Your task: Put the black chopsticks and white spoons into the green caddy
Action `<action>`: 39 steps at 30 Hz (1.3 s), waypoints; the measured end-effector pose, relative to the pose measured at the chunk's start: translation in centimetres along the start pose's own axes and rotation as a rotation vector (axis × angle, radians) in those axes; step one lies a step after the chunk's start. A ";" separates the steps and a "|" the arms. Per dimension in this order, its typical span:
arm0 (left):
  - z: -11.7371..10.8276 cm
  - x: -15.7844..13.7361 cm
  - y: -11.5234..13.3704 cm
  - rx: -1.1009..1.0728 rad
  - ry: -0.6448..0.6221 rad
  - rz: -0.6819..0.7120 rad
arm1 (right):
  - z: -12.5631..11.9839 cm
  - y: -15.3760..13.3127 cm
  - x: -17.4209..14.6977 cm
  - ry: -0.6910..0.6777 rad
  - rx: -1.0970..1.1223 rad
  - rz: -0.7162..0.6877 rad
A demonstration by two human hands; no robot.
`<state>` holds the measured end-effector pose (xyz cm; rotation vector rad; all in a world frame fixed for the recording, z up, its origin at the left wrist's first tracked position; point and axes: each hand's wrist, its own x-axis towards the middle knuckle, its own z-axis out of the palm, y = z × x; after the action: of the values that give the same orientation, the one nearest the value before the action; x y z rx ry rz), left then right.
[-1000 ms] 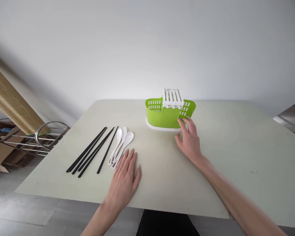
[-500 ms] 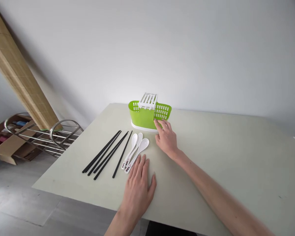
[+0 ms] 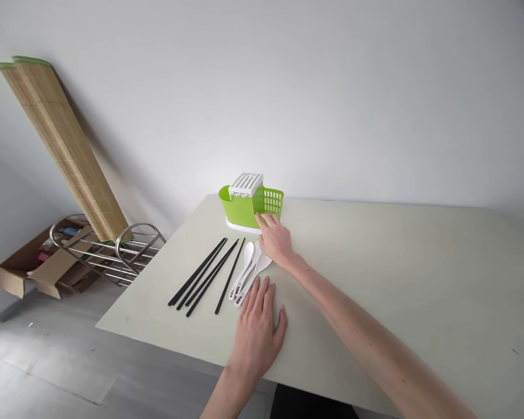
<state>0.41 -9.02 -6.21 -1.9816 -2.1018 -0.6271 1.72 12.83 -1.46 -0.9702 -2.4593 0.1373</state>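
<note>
The green plastic oval basket (image 3: 241,210), with a white slatted top (image 3: 245,184) and white base (image 3: 241,227), stands upright near the wall on the pale table (image 3: 397,250). Its long axis runs left to right before you, the grid-walled end to your right. Your right hand (image 3: 276,240) has half-bent fingers at that end's front; you cannot tell whether they pinch it or merely touch. This hand hides the basket's lower right corner and parts of two bowls among the glossy white spoons (image 3: 248,253), whose bowls point away from you and handles towards you. Your left hand (image 3: 258,329) lies palm down, fingers extended, thumb apart, holding nothing visible, just beside the handles. The slender black chopsticks (image 3: 213,278) slant away to your right. The basket's inside is mostly concealed; both forearms are cut off below.
</note>
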 end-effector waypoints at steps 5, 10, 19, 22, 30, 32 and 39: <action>-0.1 0.1 -0.2 0.001 0.003 0.016 | -0.8 1.2 -1.5 -0.055 0.136 -0.065; 0.2 0.2 -0.4 0.002 0.017 0.019 | -1.7 4.7 -5.7 0.005 0.294 -0.040; 0.8 0.0 -1.2 0.020 0.011 0.059 | -1.5 10.5 -16.6 0.105 0.449 0.285; 0.8 0.0 -1.4 0.051 -0.010 0.070 | -2.5 10.4 -18.7 0.086 0.462 0.290; 1.1 -1.1 -2.4 0.085 0.005 0.112 | -4.2 10.5 -23.0 0.010 0.328 0.291; 1.2 -1.2 -2.6 0.086 0.016 0.112 | -4.3 10.6 -24.5 -0.013 0.248 0.300; 0.8 -0.7 -2.7 0.087 0.010 0.105 | -6.7 13.1 -28.5 -0.083 0.036 0.357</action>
<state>-2.01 -9.36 -7.68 -2.0214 -1.9690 -0.5166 30.90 3.07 -10.67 -1.4055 -2.3238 0.3451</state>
